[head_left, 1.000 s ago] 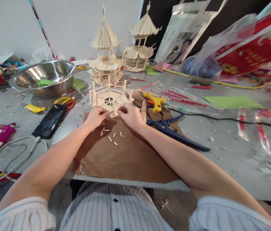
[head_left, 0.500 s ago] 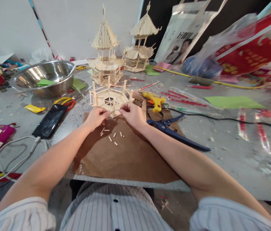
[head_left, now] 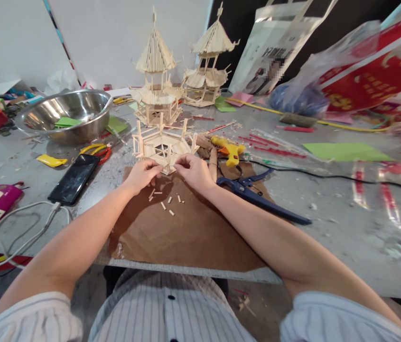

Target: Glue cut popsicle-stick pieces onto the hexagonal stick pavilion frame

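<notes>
A small hexagonal frame of wooden sticks (head_left: 163, 145) stands at the far edge of a brown paper sheet (head_left: 186, 232). My left hand (head_left: 142, 174) and my right hand (head_left: 193, 171) both rest against its near side, fingers pinched together at its front corner. What each pinch holds is too small to make out. Several short cut stick pieces (head_left: 166, 199) lie loose on the paper just below my hands.
Blue-handled cutters (head_left: 257, 194) and a yellow glue gun (head_left: 229, 151) lie right of my hands. Two finished stick pagodas (head_left: 155, 80) (head_left: 207, 66) stand behind. A steel bowl (head_left: 65, 114), a black phone (head_left: 74, 178) with white cable and coloured paper scraps lie left.
My right hand's fingers shifted slightly left along the frame's front edge. The left hand barely moved.
</notes>
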A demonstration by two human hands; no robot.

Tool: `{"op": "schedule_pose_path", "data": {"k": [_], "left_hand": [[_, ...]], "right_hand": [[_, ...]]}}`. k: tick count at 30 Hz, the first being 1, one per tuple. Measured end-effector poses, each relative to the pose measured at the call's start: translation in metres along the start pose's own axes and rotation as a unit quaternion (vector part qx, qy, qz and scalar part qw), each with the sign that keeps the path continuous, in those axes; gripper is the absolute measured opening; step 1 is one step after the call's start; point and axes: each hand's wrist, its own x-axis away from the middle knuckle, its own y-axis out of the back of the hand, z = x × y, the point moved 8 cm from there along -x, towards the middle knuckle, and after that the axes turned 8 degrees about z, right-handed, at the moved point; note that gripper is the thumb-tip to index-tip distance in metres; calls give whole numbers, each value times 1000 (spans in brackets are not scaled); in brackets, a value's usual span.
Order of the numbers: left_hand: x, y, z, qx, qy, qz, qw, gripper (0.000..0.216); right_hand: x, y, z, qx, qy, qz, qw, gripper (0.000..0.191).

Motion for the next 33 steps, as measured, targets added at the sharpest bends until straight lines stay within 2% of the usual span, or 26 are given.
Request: {"op": "schedule_pose_path", "data": {"k": [9, 15, 20, 28, 33], "left_hand": [[-1, 0, 1, -6, 0, 1, 1000, 16], [0, -1, -2, -23, -7, 6, 1000, 16], [0, -2, -4, -38, -13, 10, 999, 18], [-1, 0, -1, -24, -13, 9, 1000, 16], [-1, 0, 0, -33, -17, 12, 999, 15]], "right_hand": [[0, 2, -4, 45, -24, 12, 999, 6], [1, 1, 0, -5, 19, 6, 1000, 9], [0, -1, -1, 7, 5, 7, 1000, 7], [0, -1, -4, 66, -35, 63, 995, 4], [3, -8, -6, 52, -61, 160, 984, 5]]}}
